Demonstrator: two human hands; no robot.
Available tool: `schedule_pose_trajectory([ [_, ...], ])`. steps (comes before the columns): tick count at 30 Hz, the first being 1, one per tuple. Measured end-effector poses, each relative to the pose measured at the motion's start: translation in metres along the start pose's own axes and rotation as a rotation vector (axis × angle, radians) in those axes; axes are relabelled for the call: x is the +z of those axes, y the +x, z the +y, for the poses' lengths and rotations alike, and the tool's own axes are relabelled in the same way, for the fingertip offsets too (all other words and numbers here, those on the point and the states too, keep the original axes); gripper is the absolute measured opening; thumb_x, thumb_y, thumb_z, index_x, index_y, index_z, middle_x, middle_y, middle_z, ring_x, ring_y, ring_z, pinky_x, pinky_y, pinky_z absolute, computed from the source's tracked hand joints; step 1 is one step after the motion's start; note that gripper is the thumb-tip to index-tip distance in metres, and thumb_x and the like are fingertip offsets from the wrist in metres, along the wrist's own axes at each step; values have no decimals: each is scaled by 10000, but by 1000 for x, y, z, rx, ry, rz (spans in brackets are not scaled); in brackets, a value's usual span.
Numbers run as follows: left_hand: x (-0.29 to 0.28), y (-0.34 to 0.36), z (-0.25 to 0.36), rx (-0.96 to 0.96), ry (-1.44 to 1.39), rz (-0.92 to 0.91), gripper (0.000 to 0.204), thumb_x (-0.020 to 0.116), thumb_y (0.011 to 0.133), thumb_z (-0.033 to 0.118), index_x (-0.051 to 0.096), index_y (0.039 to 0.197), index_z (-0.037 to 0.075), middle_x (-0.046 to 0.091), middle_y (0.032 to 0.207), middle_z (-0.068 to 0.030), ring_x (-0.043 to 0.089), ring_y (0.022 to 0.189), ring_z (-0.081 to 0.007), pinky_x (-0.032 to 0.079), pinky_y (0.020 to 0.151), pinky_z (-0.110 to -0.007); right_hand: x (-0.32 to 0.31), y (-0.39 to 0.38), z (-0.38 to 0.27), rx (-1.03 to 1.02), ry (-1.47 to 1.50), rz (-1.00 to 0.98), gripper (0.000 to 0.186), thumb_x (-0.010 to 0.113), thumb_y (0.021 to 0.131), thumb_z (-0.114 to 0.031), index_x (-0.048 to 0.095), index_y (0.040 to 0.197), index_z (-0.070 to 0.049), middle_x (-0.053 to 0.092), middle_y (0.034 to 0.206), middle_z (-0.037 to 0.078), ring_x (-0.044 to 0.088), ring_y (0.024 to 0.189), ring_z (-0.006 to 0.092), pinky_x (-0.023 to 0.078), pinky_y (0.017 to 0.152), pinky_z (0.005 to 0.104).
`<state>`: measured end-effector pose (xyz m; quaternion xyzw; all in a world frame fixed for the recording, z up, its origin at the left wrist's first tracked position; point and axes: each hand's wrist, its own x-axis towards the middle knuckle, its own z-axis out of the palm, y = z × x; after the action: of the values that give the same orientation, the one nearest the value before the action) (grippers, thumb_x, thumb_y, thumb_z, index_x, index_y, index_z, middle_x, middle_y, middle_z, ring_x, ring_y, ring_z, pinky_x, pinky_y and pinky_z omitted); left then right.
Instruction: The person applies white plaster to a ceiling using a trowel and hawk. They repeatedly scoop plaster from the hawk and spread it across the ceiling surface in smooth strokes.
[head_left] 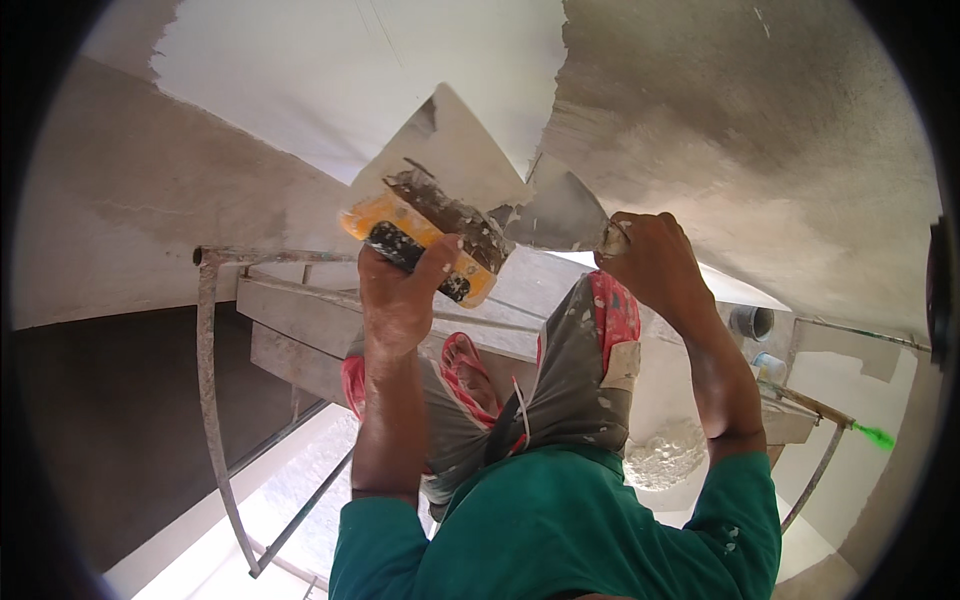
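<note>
My left hand is closed round the yellow and black handle of a wide putty knife, thumb on the handle's near side. Its broad pale blade points up and away, with dark smears and wet-looking compound near the handle. My right hand grips a smaller putty knife, its grey blade pointing left. That blade's tip meets or overlaps the right edge of the wide blade; I cannot tell whether they touch. My right fingers hide most of the smaller knife's handle.
Ahead is a surface with a white coated patch beside rough grey-brown plaster. I am on scaffold planks with a metal pipe frame at left. A round pipe end and a bright green object are at right.
</note>
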<state>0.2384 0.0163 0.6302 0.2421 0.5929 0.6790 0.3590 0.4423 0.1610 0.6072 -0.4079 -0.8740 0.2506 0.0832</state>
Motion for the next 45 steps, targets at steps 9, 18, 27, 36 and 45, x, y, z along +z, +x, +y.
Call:
schedule_pose_trajectory([
  [9, -3, 26, -2, 929, 1261, -441, 446, 712, 624, 7, 647, 1055, 102, 646, 1090, -82, 484, 618, -169, 461, 569, -258, 0, 22, -7, -113, 85, 75, 202, 699, 661, -178, 617, 768, -27, 603, 640, 162, 584, 630, 362, 469, 620, 408],
  [18, -73, 107, -4, 546, 1227, -313, 398, 680, 669, 11, 633, 1053, 104, 666, 1012, -40, 569, 733, -181, 496, 626, -293, 3, 54, -30, 83, 358, 25, 240, 736, 666, -146, 630, 846, -28, 626, 675, 138, 622, 610, 306, 498, 602, 363],
  [27, -46, 74, -9, -16, 6, 137, 224, 662, 825, 50, 568, 1018, -15, 606, 942, -53, 568, 839, -100, 483, 750, -249, 48, 41, -28, 193, 468, 27, 253, 721, 700, -147, 624, 885, -4, 627, 700, 156, 626, 614, 273, 485, 603, 334],
  [36, -32, 48, -33, 20, -63, -71, 241, 645, 824, 1, 552, 1046, -15, 609, 958, -57, 577, 851, -91, 494, 742, -235, 75, 31, -14, 72, 504, 81, 201, 695, 719, -113, 616, 845, 22, 608, 641, 151, 593, 551, 241, 459, 547, 320],
  [45, -20, 30, -31, 115, 786, -457, 276, 608, 838, 46, 529, 1100, 6, 660, 851, -134, 666, 760, -201, 513, 687, -294, 26, 6, -22, 1, 348, 178, 165, 673, 710, -82, 603, 813, 25, 605, 634, 145, 574, 530, 213, 455, 547, 313],
])
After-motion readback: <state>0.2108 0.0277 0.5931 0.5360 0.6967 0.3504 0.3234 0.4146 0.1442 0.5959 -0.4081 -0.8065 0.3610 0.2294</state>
